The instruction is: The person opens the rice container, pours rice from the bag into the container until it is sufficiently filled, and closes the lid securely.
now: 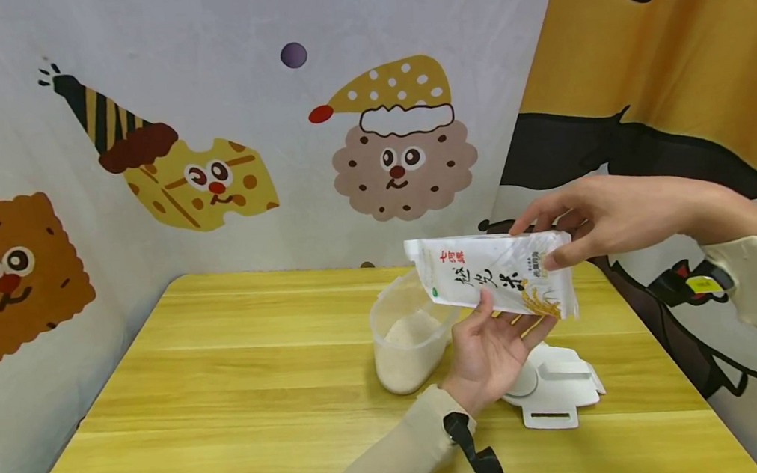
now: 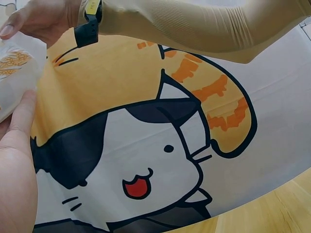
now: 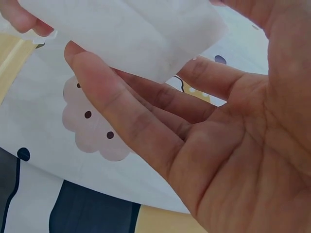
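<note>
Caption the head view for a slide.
Left hand and right hand hold a white printed packet over a yellow wood-grain table, near a translucent container of pale grain.

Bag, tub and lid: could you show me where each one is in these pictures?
Bag (image 1: 492,265): head view, on its printed front.
Tub (image 1: 404,371): head view, low on its front wall.
Lid (image 1: 563,395): head view, on its flat white middle.

White packet (image 1: 497,277): red "七河源", black "越光米"; small print near right end too tiny.
</note>
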`<state>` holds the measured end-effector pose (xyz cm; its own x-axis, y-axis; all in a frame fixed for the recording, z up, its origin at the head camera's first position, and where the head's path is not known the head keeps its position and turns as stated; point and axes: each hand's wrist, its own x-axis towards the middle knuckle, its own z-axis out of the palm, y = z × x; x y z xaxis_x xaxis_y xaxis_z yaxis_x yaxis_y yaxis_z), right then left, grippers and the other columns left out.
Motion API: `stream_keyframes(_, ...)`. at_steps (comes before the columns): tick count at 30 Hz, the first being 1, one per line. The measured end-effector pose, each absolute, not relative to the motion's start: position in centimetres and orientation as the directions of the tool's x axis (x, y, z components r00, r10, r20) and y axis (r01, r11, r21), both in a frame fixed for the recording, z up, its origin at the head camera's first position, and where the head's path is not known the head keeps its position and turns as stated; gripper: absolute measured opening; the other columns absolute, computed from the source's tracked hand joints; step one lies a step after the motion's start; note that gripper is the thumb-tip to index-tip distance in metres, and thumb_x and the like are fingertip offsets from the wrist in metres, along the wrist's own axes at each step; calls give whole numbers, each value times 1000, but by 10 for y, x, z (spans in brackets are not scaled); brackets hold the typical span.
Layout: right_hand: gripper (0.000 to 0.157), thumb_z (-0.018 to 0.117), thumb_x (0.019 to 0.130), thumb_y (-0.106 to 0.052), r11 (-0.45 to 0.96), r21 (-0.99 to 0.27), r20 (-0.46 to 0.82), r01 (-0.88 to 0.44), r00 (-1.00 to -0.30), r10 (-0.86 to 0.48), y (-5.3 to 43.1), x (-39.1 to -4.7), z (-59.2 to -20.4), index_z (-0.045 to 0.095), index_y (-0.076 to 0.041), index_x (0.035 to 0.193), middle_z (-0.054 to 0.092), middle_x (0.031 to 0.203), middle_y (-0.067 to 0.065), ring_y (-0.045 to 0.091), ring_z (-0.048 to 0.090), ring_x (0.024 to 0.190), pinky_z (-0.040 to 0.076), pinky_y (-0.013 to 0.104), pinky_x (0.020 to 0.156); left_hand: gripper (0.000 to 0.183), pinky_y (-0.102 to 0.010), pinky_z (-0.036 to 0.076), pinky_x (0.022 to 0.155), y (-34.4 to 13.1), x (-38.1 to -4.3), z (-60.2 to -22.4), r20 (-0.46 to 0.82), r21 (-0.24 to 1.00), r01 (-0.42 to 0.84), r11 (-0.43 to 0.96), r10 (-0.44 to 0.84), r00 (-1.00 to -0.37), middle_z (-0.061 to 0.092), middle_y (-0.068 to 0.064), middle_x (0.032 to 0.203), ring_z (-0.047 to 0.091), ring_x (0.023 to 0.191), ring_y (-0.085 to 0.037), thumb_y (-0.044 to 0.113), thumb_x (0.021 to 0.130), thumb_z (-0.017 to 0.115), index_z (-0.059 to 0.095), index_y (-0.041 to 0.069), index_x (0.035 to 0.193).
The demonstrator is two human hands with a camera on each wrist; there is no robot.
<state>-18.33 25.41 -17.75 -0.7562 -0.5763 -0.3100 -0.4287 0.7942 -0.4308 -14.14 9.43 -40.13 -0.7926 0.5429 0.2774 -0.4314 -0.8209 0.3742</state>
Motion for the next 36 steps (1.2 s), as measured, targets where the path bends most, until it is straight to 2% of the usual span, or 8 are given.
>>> stream_keyframes(12,49,80,91,-29,786,-430,-291,-444,-756,-586,253,-183,-179,60,-21,135,69,118,3,11,71,92,60,25,77,44,-42,41,121,93,-144,-403,286,365,-422,-830,532,-797,59,0,139,60,127,-19,45,107,42,46,27,147)
stream_keyframes(18,47,80,90,-29,771,-431,-240,-469,-764,-599,251,-184,-181,63,-21,133,71,120,2,10,71,97,61,22,80,56,-50,34,124,92,-146,-404,293,380,-407,-831,525,-799,54,-9,148,55,134,-26,49,104,48,41,22,152)
stream_keyframes(24,45,81,90,-28,759,-434,-209,-485,-765,-609,248,-185,-182,64,-20,132,72,117,2,9,72,93,61,23,78,61,-52,35,123,86,-151,-407,257,440,-412,-798,552,-793,54,-13,149,56,132,-28,51,102,52,41,18,153)
stream_keyframes(27,46,80,90,-28,760,-426,-197,-491,-770,-607,247,-185,-181,64,-20,132,72,116,2,9,72,91,61,24,76,60,-52,36,123,80,-152,-409,245,511,-420,-750,596,-765,53,-21,150,55,136,-34,50,103,51,43,15,152)
stream_keyframes(30,47,81,90,-28,761,-416,-184,-497,-774,-606,247,-185,-182,64,-20,133,71,116,2,8,73,88,61,24,74,51,-52,38,122,72,-154,-410,234,601,-412,-685,644,-729,49,-27,153,50,143,-37,49,105,48,50,15,143)
stream_keyframes(32,47,81,90,-28,759,-413,-178,-503,-773,-609,246,-185,-182,64,-20,133,71,115,2,8,73,87,61,24,73,40,-52,42,119,67,-154,-409,223,659,-386,-645,658,-719,48,-28,153,49,143,-38,47,106,48,57,15,128)
stream_keyframes(34,46,81,90,-28,755,-413,-171,-509,-771,-614,246,-185,-183,64,-21,133,71,115,2,7,73,87,61,24,73,31,-52,46,115,62,-153,-407,212,719,-342,-605,659,-721,50,-28,151,52,141,-38,43,106,48,60,15,107)
stream_keyframes(36,46,81,90,-28,748,-412,-162,-521,-766,-622,245,-185,-184,64,-21,132,71,115,2,8,73,87,61,24,74,29,-52,51,110,56,-152,-403,205,783,-284,-554,660,-723,53,-28,149,55,137,-38,38,107,46,63,14,108)
